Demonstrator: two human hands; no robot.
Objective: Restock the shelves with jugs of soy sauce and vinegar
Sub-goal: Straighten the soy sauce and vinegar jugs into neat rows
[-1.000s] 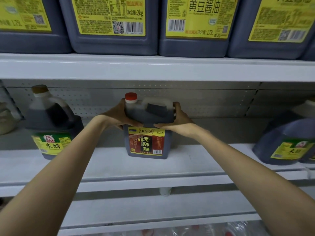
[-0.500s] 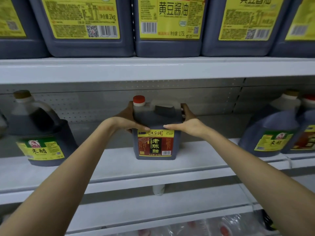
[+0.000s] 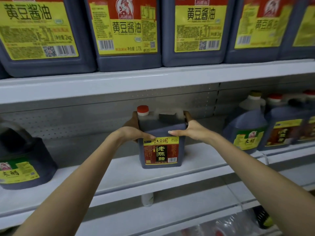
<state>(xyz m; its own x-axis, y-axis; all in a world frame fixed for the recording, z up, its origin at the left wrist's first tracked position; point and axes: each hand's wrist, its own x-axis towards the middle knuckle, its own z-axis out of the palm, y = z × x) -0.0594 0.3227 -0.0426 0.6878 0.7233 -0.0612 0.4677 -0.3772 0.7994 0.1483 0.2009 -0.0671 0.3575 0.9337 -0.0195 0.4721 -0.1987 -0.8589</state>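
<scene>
The vinegar jug (image 3: 161, 150) has slid rightward along the middle shelf (image 3: 196, 160), upright and nearer the neighbouring jugs (image 3: 245, 132); left hand (image 3: 131, 133) and right hand (image 3: 192, 132) still clasp its shoulders, each grip closed on it; placement looks nearly finished.

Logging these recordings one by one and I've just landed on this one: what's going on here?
A person is stocking a store shelf. Their left hand and right hand grip the red-capped vinegar jug on either side near its top. The jug stands upright and appears to rest on the middle shelf. There is open space on both sides of it, between the round vinegar jugs at the left and right. Soy sauce jugs line the shelf above.
</scene>
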